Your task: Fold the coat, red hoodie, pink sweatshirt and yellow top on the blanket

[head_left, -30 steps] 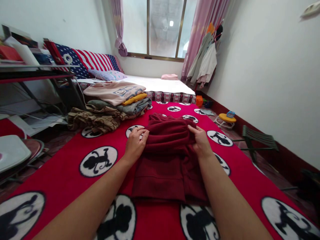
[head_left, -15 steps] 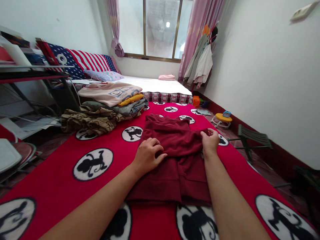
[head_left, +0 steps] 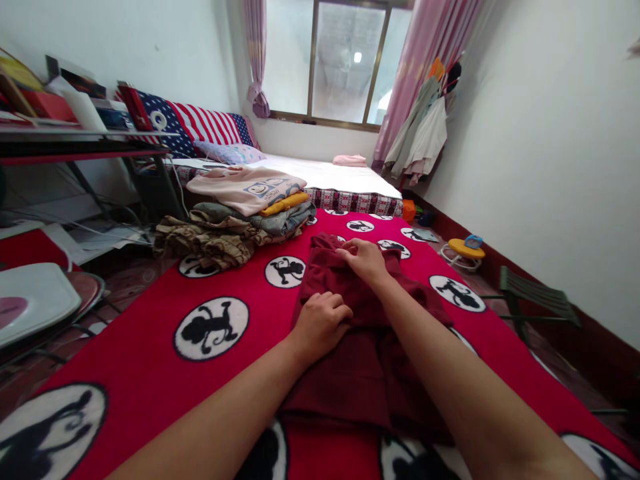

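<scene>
A maroon garment (head_left: pixel 377 357) lies partly folded on a red blanket (head_left: pixel 150 400) printed with black figures in white circles. On the garment's left part rests my left hand (head_left: pixel 324 321), its fingers curled down against the cloth. My right hand (head_left: pixel 367 260) reaches across the upper part, with fingers and thumb closed together at the cloth near the top edge. My right forearm covers some of the garment's right side. The cloth's far end bunches up just beyond my right fingertips.
A stack of folded clothes (head_left: pixel 240 213) sits on the blanket to the far left. Behind it is a bed (head_left: pixel 300 165) under the window. A cluttered desk (head_left: pixel 85 150) stands left; a yellow stool (head_left: pixel 466 249) and a dark folding stool (head_left: pixel 540 293) stand right.
My right hand has moved left from the garment's right edge to its upper middle. My left hand stays on the cloth. The view has turned a little left.
</scene>
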`<state>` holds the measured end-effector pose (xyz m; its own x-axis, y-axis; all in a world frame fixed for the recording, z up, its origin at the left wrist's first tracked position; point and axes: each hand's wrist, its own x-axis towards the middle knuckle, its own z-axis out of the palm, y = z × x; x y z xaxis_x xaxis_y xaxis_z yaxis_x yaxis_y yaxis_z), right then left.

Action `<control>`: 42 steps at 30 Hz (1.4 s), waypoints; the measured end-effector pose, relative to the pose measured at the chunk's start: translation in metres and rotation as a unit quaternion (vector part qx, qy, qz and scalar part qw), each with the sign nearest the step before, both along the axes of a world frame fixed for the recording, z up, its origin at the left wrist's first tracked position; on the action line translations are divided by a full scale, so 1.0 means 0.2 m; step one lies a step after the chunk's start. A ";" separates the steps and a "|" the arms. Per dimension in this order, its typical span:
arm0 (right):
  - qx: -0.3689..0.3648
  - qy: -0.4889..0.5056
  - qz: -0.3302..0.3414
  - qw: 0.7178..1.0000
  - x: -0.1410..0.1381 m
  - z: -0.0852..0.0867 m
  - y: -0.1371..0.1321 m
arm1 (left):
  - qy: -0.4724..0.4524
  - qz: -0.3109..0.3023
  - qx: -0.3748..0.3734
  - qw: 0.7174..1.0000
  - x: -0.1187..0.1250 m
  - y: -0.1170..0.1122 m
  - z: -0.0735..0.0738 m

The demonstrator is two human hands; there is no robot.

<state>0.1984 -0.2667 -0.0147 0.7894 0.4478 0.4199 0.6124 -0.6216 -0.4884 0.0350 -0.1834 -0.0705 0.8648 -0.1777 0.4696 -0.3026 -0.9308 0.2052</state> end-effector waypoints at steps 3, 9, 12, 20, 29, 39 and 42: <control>-0.112 -0.005 0.008 0.994 0.02 0.05 0.06 | -0.004 -0.009 0.005 1.000 0.00 0.00 0.00; -0.123 -0.055 -0.032 0.990 0.08 0.11 0.09 | -0.008 -0.040 0.009 0.999 0.00 -0.01 -0.01; -0.074 -0.089 -0.048 0.992 0.14 0.12 0.09 | -0.017 -0.044 0.031 0.998 -0.01 -0.01 0.00; -0.050 -0.013 -0.038 0.998 0.28 -0.10 0.16 | 0.064 -0.019 0.047 0.997 -0.03 -0.01 0.00; 0.010 0.079 0.068 0.994 0.28 -0.07 -0.12 | -0.064 0.026 -0.040 0.997 -0.04 0.00 0.02; -0.003 0.055 -0.072 0.996 0.18 -0.20 -1.05 | -0.009 -0.024 -0.048 0.999 0.00 -0.02 0.00; -0.011 0.042 -0.079 0.996 0.14 -0.26 -1.08 | 0.003 -0.028 -0.049 0.998 0.01 -0.02 -0.01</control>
<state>0.2268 -0.4832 -0.0657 0.8824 0.3235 0.3416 0.4641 -0.7175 -0.5194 0.0365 -0.1879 -0.0731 0.8582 -0.1783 0.4814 -0.3512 -0.8879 0.2971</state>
